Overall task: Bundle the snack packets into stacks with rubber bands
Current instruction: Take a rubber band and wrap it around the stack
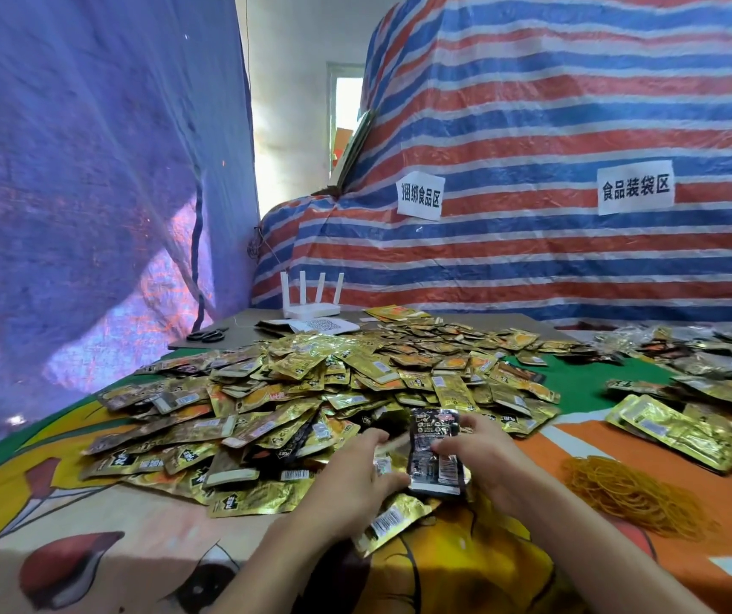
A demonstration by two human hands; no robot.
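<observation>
One black packet stack (435, 454) is grasped by the right hand (483, 458); grip of the left hand (350, 476) is blurred, cannot tell

Bare left hand (355, 476), bare right hand (483, 458)

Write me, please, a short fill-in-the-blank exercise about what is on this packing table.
1. The right hand grips a stack of packets whose top packet is mainly ____ in colour.
2. The heap of rubber bands lies to the ____ of the right hand.
3. The white router at the back has ____ antennas.
4. The scissors lie to the ____ of the router.
Missing words: black; right; four; left.
</observation>
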